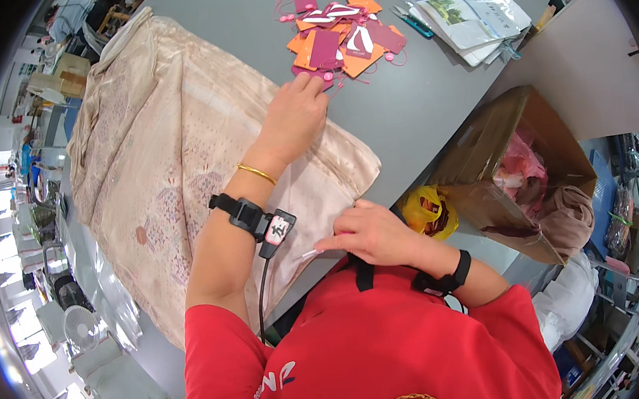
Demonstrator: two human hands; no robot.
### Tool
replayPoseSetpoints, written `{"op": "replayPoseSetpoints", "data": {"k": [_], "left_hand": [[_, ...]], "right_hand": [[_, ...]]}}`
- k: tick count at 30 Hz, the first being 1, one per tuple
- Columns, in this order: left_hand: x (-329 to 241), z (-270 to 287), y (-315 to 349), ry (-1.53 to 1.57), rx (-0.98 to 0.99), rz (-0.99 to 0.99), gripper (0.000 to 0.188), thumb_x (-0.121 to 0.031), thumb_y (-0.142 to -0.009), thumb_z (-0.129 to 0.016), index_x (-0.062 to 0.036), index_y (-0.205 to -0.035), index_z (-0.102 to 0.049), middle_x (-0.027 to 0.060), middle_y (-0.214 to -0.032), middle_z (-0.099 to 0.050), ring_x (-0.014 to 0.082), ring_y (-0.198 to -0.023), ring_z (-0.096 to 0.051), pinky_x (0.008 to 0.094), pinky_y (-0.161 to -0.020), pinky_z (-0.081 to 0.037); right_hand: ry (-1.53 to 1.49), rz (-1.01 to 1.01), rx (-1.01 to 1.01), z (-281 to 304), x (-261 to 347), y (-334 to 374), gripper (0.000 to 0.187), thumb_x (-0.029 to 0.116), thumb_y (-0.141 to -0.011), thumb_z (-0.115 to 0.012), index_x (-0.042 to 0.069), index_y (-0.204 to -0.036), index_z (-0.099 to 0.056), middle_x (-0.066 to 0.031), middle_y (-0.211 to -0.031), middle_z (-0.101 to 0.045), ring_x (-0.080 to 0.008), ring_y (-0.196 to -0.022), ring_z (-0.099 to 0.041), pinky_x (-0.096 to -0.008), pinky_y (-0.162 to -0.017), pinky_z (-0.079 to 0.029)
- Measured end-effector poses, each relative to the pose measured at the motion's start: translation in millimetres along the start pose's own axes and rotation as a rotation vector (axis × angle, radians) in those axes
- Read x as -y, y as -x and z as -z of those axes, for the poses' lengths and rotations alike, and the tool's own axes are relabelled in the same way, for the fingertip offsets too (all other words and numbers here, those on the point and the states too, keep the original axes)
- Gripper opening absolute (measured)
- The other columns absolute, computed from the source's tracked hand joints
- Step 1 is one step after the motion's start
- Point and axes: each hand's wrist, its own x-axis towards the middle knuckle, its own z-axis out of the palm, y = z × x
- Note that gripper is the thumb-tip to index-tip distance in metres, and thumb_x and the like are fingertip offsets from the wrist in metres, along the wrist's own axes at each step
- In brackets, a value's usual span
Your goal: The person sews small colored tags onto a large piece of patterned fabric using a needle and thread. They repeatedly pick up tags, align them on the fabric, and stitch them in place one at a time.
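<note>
Cloth (168, 136), beige, silky and patterned, covered the left side of the tabletop (411, 117) and ran in loose folds down to the near edge. The left hand (317, 87) reached across it toward the far side, fingers bunched in a narrow grip at the closest maroon tag (302, 70); whether that tag was pinched or only touched, I cannot tell. A small white piece (309, 253) lay at the right thumb's tip, over the cloth near the tabletop's near edge; I cannot tell whether it was held. Beyond the left hand, orange and maroon tags (348, 36) overlapped in a pile near the far edge, with pink cords straggling out. The right hand (375, 233) rested at the cloth's near right corner, its thumb apart from its loosely curled fingers. By my judgement, the step in hand was picking a tag from the pile while the right hand minded the cloth. That seemed to call for a fine pinch on one thin card, lifted gently so that its cord did not drag others along. Farther right came a yellow bag (441, 224) below the tabletop's right edge, teal snips (417, 25) beside the pile, clear packets (470, 19) by the right edge, and an open carton (473, 142) beyond that edge.
</note>
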Motion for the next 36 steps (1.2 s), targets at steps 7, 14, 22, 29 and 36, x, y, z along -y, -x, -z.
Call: {"op": "replayPoseSetpoints", "data": {"k": [7,14,22,29,36], "left_hand": [[22.6,8.1,-13.8,0.412,-0.026,0.218,0.002,-0.004,-0.086,-0.071,-0.0028,-0.086,-0.07,0.0082,-0.102,-0.072,0.0234,-0.098,-0.064,0.0353,-0.086,-0.055],[52.6,133.7,35.7,1.409,-0.424,0.557,0.011,-0.011,-0.106,-0.064,-0.0046,-0.104,-0.073,0.0154,-0.117,-0.078,0.0133,-0.091,-0.068,0.0295,-0.086,-0.055],[7.0,183.2,136.6,1.269,-0.421,0.814,0.008,-0.001,-0.107,-0.063,-0.0027,-0.111,-0.07,0.0053,-0.098,-0.071,0.0109,-0.082,-0.068,0.025,-0.067,-0.057],[-100.6,106.8,222.3,1.634,-0.25,1.049,0.027,0.005,-0.104,-0.062,0.0043,-0.127,-0.077,0.0089,-0.118,-0.07,0.013,-0.089,-0.07,0.0271,-0.08,-0.059],[-134.5,85.9,228.1,1.817,-0.252,1.102,0.038,0.005,-0.104,-0.063,0.0044,-0.142,-0.07,0.0103,-0.132,-0.065,0.0188,-0.1,-0.075,0.0321,-0.089,-0.066]], "right_hand": [[-0.04,-0.026,0.024,2.2,-0.9,0.1,0.043,0.007,-0.092,-0.073,0.027,-0.129,-0.078,0.001,-0.091,-0.061,-0.0207,-0.088,-0.063,-0.0354,-0.078,-0.045],[-0.032,-0.022,0.023,0.8,-1.8,0.1,0.047,0.004,-0.089,-0.072,0.027,-0.129,-0.078,0.001,-0.093,-0.064,-0.0216,-0.087,-0.064,-0.0369,-0.08,-0.047],[-0.057,-0.084,0.036,3.9,6.0,-3.7,0.036,0.008,-0.099,-0.07,0.025,-0.129,-0.078,-0.0013,-0.094,-0.065,-0.0243,-0.091,-0.065,-0.0385,-0.081,-0.046],[-0.044,-0.221,0.038,1.2,18.2,-8.7,0.034,0.008,-0.101,-0.071,0.022,-0.13,-0.078,-0.003,-0.093,-0.065,-0.0255,-0.089,-0.065,-0.0385,-0.082,-0.045],[0.036,-0.195,0.071,0.6,27.2,-12.8,0.029,0.01,-0.103,-0.071,0.017,-0.131,-0.078,-0.0035,-0.093,-0.066,-0.0249,-0.088,-0.064,-0.038,-0.082,-0.046]]}}
